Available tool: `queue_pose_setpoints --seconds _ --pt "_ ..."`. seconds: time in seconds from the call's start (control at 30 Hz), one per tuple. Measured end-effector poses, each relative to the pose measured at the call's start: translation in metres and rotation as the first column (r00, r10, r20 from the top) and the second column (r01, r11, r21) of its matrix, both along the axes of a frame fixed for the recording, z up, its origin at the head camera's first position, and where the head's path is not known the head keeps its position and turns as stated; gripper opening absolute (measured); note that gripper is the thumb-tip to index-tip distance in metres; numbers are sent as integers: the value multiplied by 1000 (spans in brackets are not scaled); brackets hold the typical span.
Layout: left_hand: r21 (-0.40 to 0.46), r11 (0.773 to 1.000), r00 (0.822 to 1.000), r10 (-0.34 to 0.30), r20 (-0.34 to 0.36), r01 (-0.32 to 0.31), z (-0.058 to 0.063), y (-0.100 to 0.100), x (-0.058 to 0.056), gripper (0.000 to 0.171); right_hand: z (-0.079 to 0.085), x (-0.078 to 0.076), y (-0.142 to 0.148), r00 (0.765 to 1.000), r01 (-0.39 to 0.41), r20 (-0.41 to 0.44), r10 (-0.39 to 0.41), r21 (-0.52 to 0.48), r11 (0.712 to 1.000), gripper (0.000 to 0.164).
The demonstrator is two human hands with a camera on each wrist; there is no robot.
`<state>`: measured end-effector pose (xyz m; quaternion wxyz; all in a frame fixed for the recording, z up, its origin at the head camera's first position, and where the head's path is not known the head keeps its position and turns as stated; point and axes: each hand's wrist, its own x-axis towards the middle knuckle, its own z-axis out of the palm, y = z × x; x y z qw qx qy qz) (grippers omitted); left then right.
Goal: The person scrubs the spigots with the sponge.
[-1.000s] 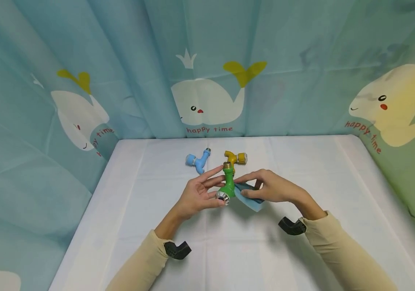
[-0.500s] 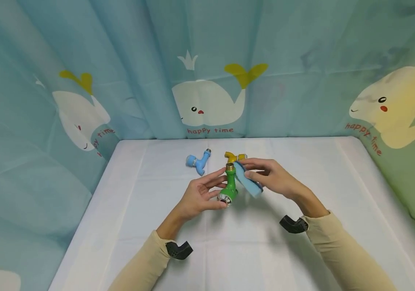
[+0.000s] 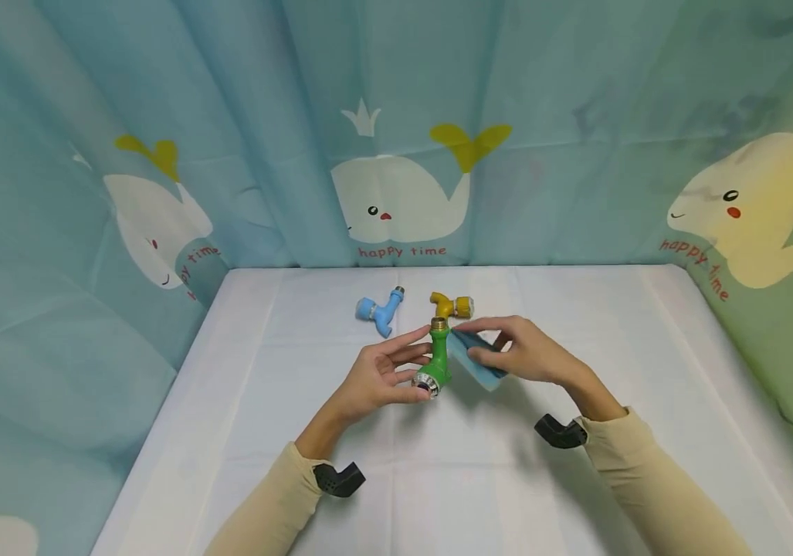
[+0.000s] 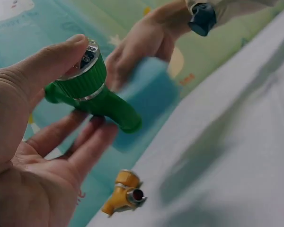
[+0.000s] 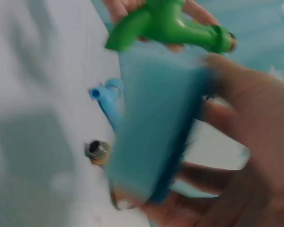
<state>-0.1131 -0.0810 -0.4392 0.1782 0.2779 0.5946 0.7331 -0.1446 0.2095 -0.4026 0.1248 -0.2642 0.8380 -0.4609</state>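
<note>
A green faucet with a brass threaded end is held up off the table by my left hand. In the left wrist view the thumb presses the silver-capped knob, and the other fingers support the faucet from the far side. My right hand pinches a blue sponge with a darker backing, close to the right side of the faucet. The sponge is blurred in the right wrist view, just beside the green spout; whether the two touch I cannot tell.
Behind the hands a light blue faucet and a yellow faucet lie on the white-covered table. A blue curtain printed with whales stands along the table's back and sides.
The right hand with the sponge went up along the green faucet, then came back down a little. The left hand keeps its hold, with the faucet shifting only slightly.
</note>
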Motion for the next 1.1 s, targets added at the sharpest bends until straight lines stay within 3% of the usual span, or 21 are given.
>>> queue_pose_setpoints --seconds 0.1,0.17,0.3,0.37,0.5,0.67,0.97,1.1 --pt "-48 999 1000 15 -5 -15 -2 0 -1 85 11 -2 1 995 81 -54 -87 -96 992 42" --pt "-75 997 1000 18 -12 -19 -2 1 -1 84 19 -5 -1 996 50 -72 -60 -138 989 43" --pt "-127 992 1000 -10 -18 8 -3 1 -1 81 32 -10 -4 986 -107 -127 104 -13 994 43" --pt "-153 988 999 -28 -22 25 -3 1 0 81 37 -13 -2 978 -135 -155 142 53 989 42" --pt "-185 982 997 -51 -55 40 -4 2 -1 82 45 -19 -1 976 -151 -143 164 99 984 41" --pt "-220 975 996 -57 -66 41 -9 3 -1 79 41 -21 -4 970 -167 -150 191 163 972 40" --pt "-245 969 994 -48 -98 23 -9 4 -1 78 40 -15 1 962 -104 -231 149 195 975 40" --pt "-269 963 988 -50 -148 9 -8 5 -2 77 43 -14 0 959 -149 -215 187 181 972 39"
